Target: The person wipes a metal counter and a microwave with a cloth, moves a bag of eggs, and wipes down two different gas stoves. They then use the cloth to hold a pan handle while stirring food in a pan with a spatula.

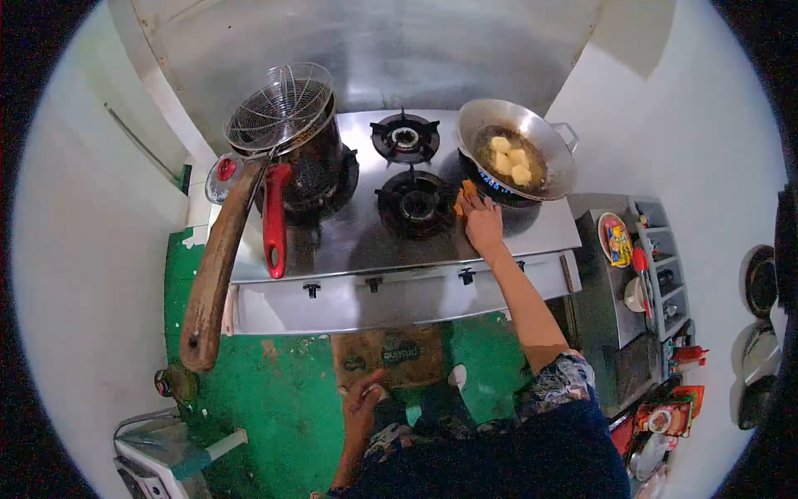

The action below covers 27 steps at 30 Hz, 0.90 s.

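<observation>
Frying is under way: wok [559, 165] sits on the right burner of the stove [349, 241], several pale yellow food pieces [511, 158] float in oil, and a bit of blue flame seems to show under it. Pieces look light, not browned, so cooking is likely early to midway, and lifting them out is not yet done. Right hand [484, 223] reaches across the stove top, fingertips on a small orange cloth [466, 195] lying just beside the wok's near edge. The grip looks narrow at the cloth, but I cannot tell whether it pinches it or only presses on it. Stove top around the cloth looks mostly clean, so any wiping seems confined to that spot. Left hand [363, 403] is low by the person's leg, well apart from the stove, fingers loosely bent, grip holding nothing visible. Wire strainer [278, 108] rests tilted on the dark pot [320, 166] at the left, its long wooden handle [214, 266] overhanging the stove front. It is unused for now. Middle burner [416, 202] is bare.
</observation>
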Available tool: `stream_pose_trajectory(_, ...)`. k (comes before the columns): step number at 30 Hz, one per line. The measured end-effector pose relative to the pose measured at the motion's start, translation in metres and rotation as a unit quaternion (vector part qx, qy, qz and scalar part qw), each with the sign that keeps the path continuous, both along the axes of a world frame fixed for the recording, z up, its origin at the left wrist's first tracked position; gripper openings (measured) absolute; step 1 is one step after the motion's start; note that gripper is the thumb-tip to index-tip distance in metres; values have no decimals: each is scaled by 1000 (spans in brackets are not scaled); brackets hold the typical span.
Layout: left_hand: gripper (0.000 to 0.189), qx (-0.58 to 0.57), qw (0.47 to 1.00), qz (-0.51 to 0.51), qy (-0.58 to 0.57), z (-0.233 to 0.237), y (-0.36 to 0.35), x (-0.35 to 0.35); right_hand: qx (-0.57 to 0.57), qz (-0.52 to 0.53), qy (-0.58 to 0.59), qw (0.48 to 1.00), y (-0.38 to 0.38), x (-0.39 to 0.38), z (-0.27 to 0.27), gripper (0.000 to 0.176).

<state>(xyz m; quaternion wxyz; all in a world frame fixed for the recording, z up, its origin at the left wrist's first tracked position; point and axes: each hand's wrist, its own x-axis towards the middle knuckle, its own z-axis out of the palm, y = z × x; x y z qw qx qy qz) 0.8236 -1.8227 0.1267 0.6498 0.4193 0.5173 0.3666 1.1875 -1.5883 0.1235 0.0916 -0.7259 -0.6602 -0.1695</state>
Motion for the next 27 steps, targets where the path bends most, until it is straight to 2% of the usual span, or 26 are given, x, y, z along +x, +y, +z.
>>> stream_pose_trajectory(2,34,6,999,-6,31,8,0,4,8,5,-45,999,-8,-4,3,45)
stream_pose_trajectory(5,34,22,999,-23,16,7,-1,6,-13,8,-7,1000,-35,-14,-1,44)
stream_pose_trajectory(9,32,4,999,-33,2,-5,-5,7,15,14,-29,999,-63,-46,-24,44)
stream_pose_trajectory(11,30,27,998,-51,-8,-5,1,15,3,-9,108,994,-68,-63,-47,42)
stream_pose_trajectory(12,30,29,998,-53,-9,-3,4,19,5,-11,106,994,-74,-70,-37,42)
stream_pose_trajectory(14,29,-22,996,-59,-57,3,7,30,74,105,17,992,-92,-80,-3,40)
stream_pose_trajectory(15,29,-22,996,-61,-58,7,11,35,74,103,16,992,-91,-68,-9,40)
stream_pose_trajectory(17,30,59,991,-113,32,14,19,41,40,87,96,991,-88,-27,-24,38)
stream_pose_trajectory(19,30,24,994,-104,31,18,23,43,26,52,-4,998,-104,6,2,33)
stream_pose_trajectory(20,30,-12,995,-94,29,18,24,44,26,11,1,1000,-108,30,-4,31)
stream_pose_trajectory(23,31,10,998,-63,-5,2,22,36,-10,-118,23,993,-116,91,-13,26)
stream_pose_trajectory(24,31,9,998,-62,-5,3,20,33,-11,-116,24,993,-113,86,-9,26)
stream_pose_trajectory(26,31,-14,1000,-6,-17,7,14,26,72,-173,55,981,-108,72,-1,26)
stream_pose_trajectory(27,31,-14,1000,-5,-17,-3,11,21,110,-160,94,977,-96,67,-17,27)
